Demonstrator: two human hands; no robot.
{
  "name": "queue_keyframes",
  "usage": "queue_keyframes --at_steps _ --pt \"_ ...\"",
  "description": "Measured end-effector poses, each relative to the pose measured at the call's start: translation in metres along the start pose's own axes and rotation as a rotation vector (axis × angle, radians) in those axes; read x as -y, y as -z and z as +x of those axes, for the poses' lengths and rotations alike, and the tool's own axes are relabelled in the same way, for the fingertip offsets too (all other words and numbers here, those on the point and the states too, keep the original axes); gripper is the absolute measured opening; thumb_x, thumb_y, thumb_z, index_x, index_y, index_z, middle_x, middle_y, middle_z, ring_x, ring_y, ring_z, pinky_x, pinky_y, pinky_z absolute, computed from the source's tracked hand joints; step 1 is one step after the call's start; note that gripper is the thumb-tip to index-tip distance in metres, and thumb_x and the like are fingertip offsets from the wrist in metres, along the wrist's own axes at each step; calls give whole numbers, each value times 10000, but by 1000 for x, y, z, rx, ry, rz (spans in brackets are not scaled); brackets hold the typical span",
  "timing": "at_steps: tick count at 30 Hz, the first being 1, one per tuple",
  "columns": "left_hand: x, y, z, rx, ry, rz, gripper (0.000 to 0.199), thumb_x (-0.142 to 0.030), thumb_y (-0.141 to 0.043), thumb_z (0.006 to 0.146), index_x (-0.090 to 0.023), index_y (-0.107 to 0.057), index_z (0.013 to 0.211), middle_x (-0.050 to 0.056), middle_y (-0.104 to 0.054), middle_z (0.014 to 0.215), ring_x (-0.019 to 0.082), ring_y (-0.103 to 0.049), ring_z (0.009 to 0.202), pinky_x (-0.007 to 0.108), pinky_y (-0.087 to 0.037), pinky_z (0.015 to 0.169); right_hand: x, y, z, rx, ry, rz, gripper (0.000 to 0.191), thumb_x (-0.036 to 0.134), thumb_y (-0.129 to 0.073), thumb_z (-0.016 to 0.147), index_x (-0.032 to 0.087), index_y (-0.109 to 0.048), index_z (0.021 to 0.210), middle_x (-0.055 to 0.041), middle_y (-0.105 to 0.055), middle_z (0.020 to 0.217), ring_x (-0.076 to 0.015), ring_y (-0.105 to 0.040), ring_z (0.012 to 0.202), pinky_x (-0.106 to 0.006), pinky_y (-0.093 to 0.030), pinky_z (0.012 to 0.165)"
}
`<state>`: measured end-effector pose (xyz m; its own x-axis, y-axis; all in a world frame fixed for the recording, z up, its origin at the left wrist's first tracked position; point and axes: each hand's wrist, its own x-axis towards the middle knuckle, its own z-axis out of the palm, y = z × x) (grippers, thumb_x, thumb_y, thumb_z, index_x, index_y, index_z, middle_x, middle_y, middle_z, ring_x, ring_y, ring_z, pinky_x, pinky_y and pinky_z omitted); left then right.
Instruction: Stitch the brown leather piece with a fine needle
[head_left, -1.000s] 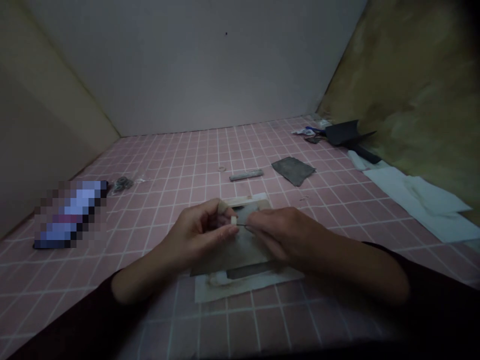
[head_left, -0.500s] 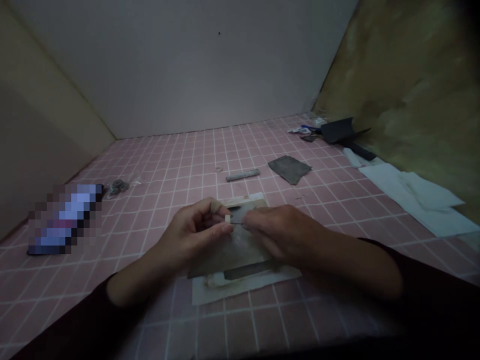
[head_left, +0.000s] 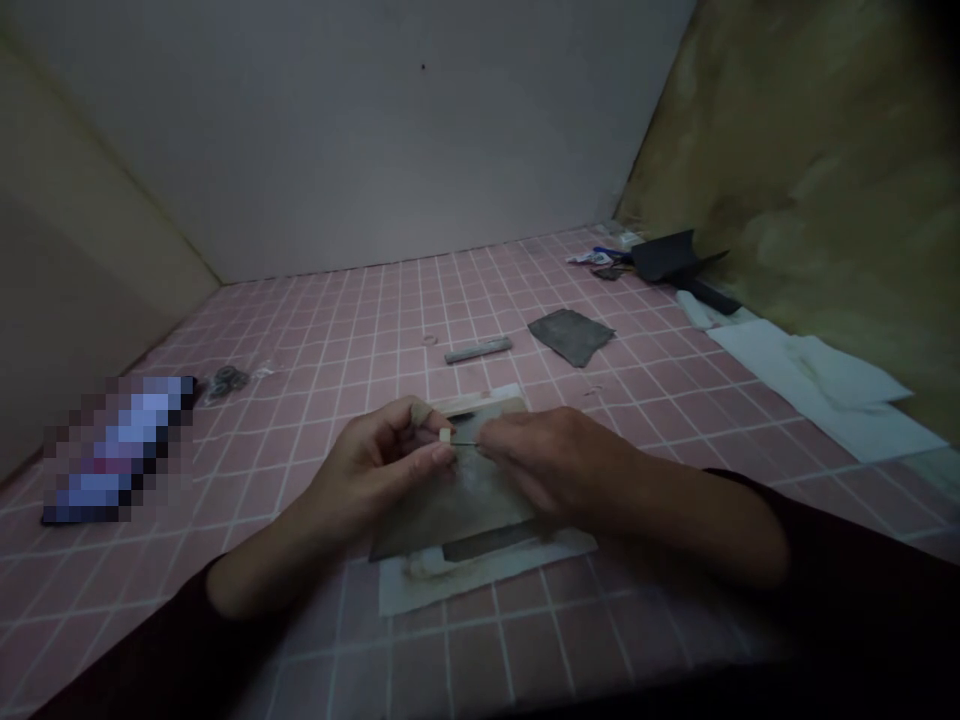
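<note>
Between the thumb and fingers of my left hand (head_left: 394, 445) is a small pale block (head_left: 445, 436). My right hand (head_left: 555, 455) is closed on a thin rod-like tool (head_left: 463, 443), whose tip reaches the block; its kind is too small to tell, and the rest is hidden by the fingers. Both hands are above a grey sheet (head_left: 442, 510), which lies over white paper (head_left: 517, 575) on the tiled-pattern surface. A dark strip (head_left: 487, 545) shows along the sheet's near edge.
Beyond my hands lie a grey bar (head_left: 478, 350), a dark grey sheet piece (head_left: 572, 336) and a pale ring (head_left: 429, 339). A blurred-out phone (head_left: 124, 450) and a bag of grey rings (head_left: 227, 380) are at left. White papers (head_left: 817, 385) and a black folded piece (head_left: 675, 258) lie at right.
The whole view has shifted slightly, with things appearing a little further left. Both hands keep the same hold, and the thin tool still meets the pale block.
</note>
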<state>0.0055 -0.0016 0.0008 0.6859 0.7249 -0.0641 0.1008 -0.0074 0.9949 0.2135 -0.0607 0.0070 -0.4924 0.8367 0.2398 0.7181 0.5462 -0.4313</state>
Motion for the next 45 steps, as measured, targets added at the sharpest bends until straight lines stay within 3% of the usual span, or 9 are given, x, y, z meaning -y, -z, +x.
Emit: queue_keyframes --at_steps 4,9,12,19,24,27,34,41,45 --pt "1 4 -1 -48 -130 326 176 -274 -672 807 -174 -595 931 37 -612 864 143 -566 770 221 -457 641 2 6 4 95 -61 216 246 146 -452 900 153 -510 661 43 -475 576 -73 -429 536 -198 -298 547" --pt "0 1 0 16 13 41 164 -309 -624 848 -167 -554 886 11 -607 733 117 -559 649 210 -441 584 -4 0 0 17 -8 -2 85 129 -483 828 158 -560 811 -8 -571 720 -116 -476 609 -232 -298 557" --pt "-1 -1 1 10 39 -43 152 -294 -598 868 -155 -546 839 -3 -590 648 110 -553 631 211 -441 616 -6 -2 -2 -6 2 -121 108 113 -490 788 160 -561 855 -27 -583 767 -133 -479 624 -245 -281 544" --pt "1 0 -2 -67 -72 168 179 -274 -655 826 -179 -576 955 30 -583 870 121 -540 740 197 -433 608 2 8 5 99 -81 207 229 127 -457 887 149 -538 674 27 -525 597 -85 -460 554 -214 -319 561" --pt "0 -1 -2 13 51 -16 177 -313 -641 835 -171 -551 890 3 -577 737 105 -533 627 192 -416 547 -3 3 2 42 -23 50 109 123 -477 834 157 -570 790 -4 -579 694 -109 -478 592 -224 -307 558" --pt "-1 -1 -1 2 56 -46 148 -290 -625 849 -157 -561 862 -5 -579 674 99 -534 611 193 -424 572 -4 -1 -1 4 -3 -97 115 105 -483 787 161 -568 840 -21 -586 743 -124 -468 603 -233 -284 541" --pt "5 1 -1 -18 -52 64 193 -268 -664 819 -183 -576 968 36 -601 888 138 -569 786 227 -470 664 2 5 4 90 -92 208 237 154 -459 901 152 -520 672 30 -510 594 -82 -439 547 -206 -313 553" --pt "-3 1 -1 36 34 -51 115 -262 -614 869 -158 -566 859 -10 -595 692 82 -544 651 176 -428 615 -5 -2 -1 -1 -10 -37 99 111 -473 813 146 -565 823 -36 -590 769 -133 -493 661 -238 -325 587" --pt "0 1 -1 -6 -18 -22 134 -246 -647 841 -171 -565 916 7 -599 801 103 -557 722 198 -448 648 0 2 1 37 -36 86 128 133 -457 863 151 -567 799 -9 -580 714 -109 -476 612 -225 -324 578"
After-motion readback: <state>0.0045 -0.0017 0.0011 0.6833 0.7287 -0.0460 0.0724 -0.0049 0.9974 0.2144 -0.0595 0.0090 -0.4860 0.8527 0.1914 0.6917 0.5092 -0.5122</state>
